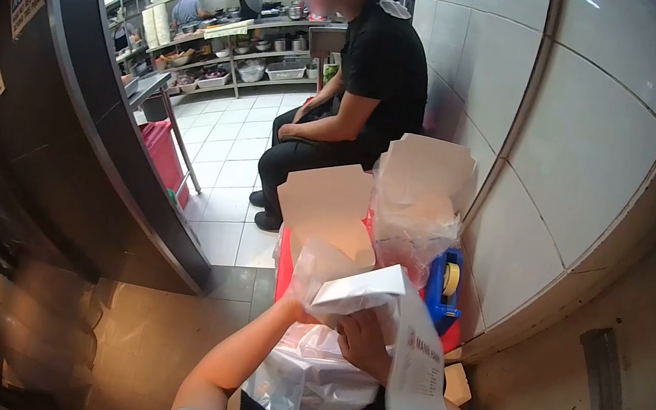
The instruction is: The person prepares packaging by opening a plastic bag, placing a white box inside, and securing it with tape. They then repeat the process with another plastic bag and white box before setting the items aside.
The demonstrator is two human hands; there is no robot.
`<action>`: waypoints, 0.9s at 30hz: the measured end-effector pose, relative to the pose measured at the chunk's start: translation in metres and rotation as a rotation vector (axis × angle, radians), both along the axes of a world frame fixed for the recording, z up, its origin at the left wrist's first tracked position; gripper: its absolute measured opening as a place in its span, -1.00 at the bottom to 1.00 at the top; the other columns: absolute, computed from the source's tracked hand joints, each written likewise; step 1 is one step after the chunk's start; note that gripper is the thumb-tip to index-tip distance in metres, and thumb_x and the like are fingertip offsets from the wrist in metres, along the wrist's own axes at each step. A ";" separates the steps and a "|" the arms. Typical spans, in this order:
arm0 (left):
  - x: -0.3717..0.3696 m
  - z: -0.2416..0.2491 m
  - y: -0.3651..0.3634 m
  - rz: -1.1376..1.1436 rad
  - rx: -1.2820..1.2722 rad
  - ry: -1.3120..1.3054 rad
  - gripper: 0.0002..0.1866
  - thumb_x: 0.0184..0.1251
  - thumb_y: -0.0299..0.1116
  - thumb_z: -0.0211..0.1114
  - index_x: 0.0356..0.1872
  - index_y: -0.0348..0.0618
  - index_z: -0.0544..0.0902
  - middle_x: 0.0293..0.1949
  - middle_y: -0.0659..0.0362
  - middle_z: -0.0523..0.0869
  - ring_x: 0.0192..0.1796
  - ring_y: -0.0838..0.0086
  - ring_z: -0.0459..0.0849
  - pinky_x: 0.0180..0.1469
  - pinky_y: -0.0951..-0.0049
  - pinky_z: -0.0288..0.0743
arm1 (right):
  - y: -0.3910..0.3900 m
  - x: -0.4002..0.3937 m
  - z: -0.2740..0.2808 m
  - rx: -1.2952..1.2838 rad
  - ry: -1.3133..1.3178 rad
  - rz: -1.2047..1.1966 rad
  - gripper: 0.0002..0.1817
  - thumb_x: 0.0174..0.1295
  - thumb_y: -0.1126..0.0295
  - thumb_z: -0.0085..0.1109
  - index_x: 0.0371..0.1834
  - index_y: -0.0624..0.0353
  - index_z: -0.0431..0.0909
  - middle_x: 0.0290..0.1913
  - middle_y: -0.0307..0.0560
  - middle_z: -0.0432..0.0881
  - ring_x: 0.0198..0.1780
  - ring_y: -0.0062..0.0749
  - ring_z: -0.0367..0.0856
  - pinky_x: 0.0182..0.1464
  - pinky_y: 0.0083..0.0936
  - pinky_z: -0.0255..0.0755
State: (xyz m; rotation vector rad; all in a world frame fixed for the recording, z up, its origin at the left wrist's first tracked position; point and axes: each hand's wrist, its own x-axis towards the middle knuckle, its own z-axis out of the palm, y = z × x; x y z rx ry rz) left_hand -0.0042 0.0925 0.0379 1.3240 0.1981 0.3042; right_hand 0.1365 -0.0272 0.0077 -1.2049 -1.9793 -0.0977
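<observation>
In front of me is a white paperboard takeout box (418, 365) with dark printing, partly folded and its long lid panel hanging to the right. My right hand (366, 344) has its fingers curled against the box's folded end, with the panel crossing in front of the wrist. My left hand (299, 310) is at the box's left side; translucent plastic (311, 271) and the box hide its fingers. Below both hands lies a white plastic bag (309, 378) near my lap. Just beyond stands an opened paperboard box (324, 204).
Another opened box (427, 174) in clear plastic stands farther back by the tiled wall. A blue tape dispenser (443, 288) sits at the right on a red surface. A seated person in black (385, 60) is ahead. Metal shelves (236, 79) hold kitchenware behind.
</observation>
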 end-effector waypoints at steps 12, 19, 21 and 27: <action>0.162 0.127 0.004 -0.573 -0.139 -0.162 -0.41 0.44 0.02 -0.14 0.37 -0.08 0.16 0.27 0.07 0.39 0.30 0.43 0.35 0.28 0.38 0.26 | -0.035 0.108 0.088 0.003 0.294 -0.168 -0.72 -0.07 0.51 0.14 -0.23 0.18 0.40 -0.20 0.09 0.44 -0.09 0.08 0.41 0.00 -0.13 0.30; 0.222 -0.019 0.155 0.706 1.299 0.031 -0.56 0.24 -0.27 0.21 0.14 -0.16 0.45 0.09 0.06 0.52 0.19 0.30 0.45 0.14 0.35 0.39 | 0.018 0.139 0.086 -0.058 0.389 -0.219 -0.72 -0.07 0.51 0.13 -0.23 0.17 0.40 -0.20 0.08 0.45 -0.09 0.08 0.42 0.00 -0.14 0.30; 0.213 -0.062 0.157 0.839 1.595 0.295 -0.60 0.17 -0.32 0.21 0.06 -0.18 0.49 -0.05 0.01 0.57 0.08 0.24 0.51 0.06 0.38 0.42 | 0.028 0.146 0.084 -0.072 0.401 -0.231 -0.72 -0.07 0.51 0.13 -0.23 0.17 0.40 -0.20 0.08 0.45 -0.09 0.08 0.42 0.00 -0.15 0.31; 0.159 -0.068 0.098 0.345 1.365 0.536 -0.80 0.10 -0.30 0.14 -0.25 0.01 0.62 -0.16 0.17 0.59 0.06 0.31 0.48 0.26 -0.01 0.05 | 0.047 0.160 0.084 -0.097 0.435 -0.261 -0.72 -0.07 0.51 0.13 -0.23 0.17 0.40 -0.21 0.08 0.45 -0.10 0.08 0.42 -0.01 -0.16 0.31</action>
